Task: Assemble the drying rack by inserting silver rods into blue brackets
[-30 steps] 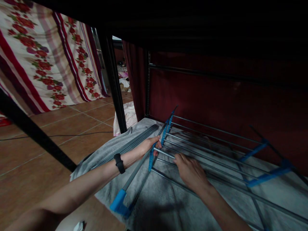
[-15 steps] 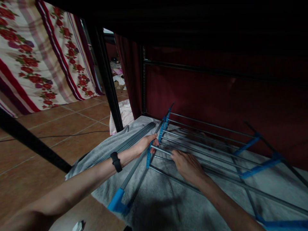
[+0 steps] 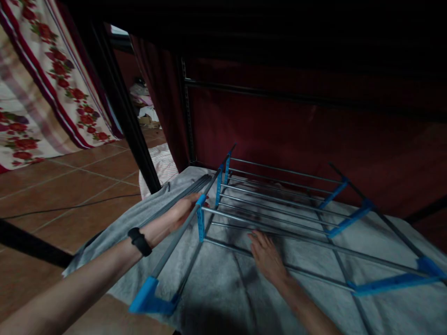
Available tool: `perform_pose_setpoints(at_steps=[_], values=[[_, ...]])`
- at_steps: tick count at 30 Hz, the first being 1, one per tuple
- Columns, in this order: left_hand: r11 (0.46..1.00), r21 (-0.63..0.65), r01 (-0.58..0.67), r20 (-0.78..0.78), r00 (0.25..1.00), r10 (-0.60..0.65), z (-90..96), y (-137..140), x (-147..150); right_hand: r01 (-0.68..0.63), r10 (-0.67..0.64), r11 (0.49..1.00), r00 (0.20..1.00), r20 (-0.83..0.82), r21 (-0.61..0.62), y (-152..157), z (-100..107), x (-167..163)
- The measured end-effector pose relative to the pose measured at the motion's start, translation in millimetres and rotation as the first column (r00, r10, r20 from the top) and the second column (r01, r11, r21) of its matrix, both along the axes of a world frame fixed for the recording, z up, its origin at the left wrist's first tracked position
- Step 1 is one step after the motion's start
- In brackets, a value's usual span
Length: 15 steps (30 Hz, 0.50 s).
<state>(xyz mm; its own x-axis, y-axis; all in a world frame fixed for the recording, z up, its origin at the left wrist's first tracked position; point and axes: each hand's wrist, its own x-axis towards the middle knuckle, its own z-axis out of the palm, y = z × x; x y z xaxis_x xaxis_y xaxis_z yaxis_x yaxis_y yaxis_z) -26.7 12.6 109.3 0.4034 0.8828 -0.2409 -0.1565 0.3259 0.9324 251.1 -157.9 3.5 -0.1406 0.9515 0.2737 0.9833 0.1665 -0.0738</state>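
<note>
The drying rack (image 3: 279, 209) lies partly unfolded on the grey blanket (image 3: 223, 288), under a dark bed frame. The left hand (image 3: 181, 211) is closed around the rack's grey side pole near a blue bracket (image 3: 200, 218); the right hand (image 3: 267, 258) lies with fingers spread over the lowest rail. I judge the risk is pinching: if the hinged section drops, fingers under the rails could get caught, and the loose legs could snag the blanket. A black post (image 3: 115, 107), the maroon curtain (image 3: 279, 125) and 1 cable (image 3: 70, 204) on the tiles crowd the space.
</note>
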Motion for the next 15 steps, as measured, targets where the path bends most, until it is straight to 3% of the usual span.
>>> perform_pose_setpoints(at_steps=[3, 7, 11, 15], values=[[0.999, -0.028, -0.029, -0.034, 0.999, 0.028, -5.9, 17.5, -3.3, 0.083, -0.082, 0.995, 0.997, 0.009, -0.063, 27.3, -26.6, 27.8], [0.992, 0.051, -0.113, -0.116, 0.986, 0.119, 9.9, 42.3, 4.8, 0.060, -0.058, 0.992, 0.998, 0.030, -0.106, 61.2, -46.7, 35.4], [0.987, 0.116, -0.113, -0.155, 0.979, 0.131, 28.9, 61.3, 19.3, 0.016, -0.013, 0.997, 0.999, 0.035, -0.072, 75.7, -55.3, 32.9], [0.984, 0.143, -0.104, -0.237, 0.962, 0.136, 22.6, 76.4, 21.0, -0.008, 0.007, 0.999, 1.000, -0.016, -0.045, 77.3, -54.2, 35.4]])
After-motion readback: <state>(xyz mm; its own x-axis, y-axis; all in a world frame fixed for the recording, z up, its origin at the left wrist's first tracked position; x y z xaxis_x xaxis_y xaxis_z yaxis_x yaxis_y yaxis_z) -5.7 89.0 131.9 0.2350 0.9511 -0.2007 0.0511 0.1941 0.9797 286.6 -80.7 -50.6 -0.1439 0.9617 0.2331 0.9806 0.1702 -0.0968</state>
